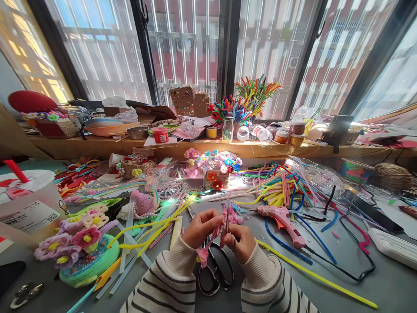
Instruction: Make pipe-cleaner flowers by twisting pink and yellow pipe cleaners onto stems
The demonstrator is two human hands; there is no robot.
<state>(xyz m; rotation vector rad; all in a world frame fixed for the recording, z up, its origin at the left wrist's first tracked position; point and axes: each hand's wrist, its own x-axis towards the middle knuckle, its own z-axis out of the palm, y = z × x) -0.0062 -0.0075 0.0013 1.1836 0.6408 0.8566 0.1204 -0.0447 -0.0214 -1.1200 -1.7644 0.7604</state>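
Observation:
My left hand [203,228] is closed on a pink pipe-cleaner flower [202,255], whose petals hang below the fingers and whose fuzzy stem runs up between both hands. My right hand [239,241] grips small metal scissors [227,219], blades pointing up beside the pink fuzzy strand. Whether the blades touch it I cannot tell. Under my wrists lie larger black-handled scissors [215,271] on the grey table. Just beyond my fingers sits a heap of pink and blue fuzzy trimmings [237,211].
To the right lies a pink glue gun [283,219] with its black cord. Bundled pipe cleaners [280,187] spread behind it. Left stand a flower-topped green piece [94,261] and a drink cup [29,204]. A flower basket [216,178] stands before the cluttered sill.

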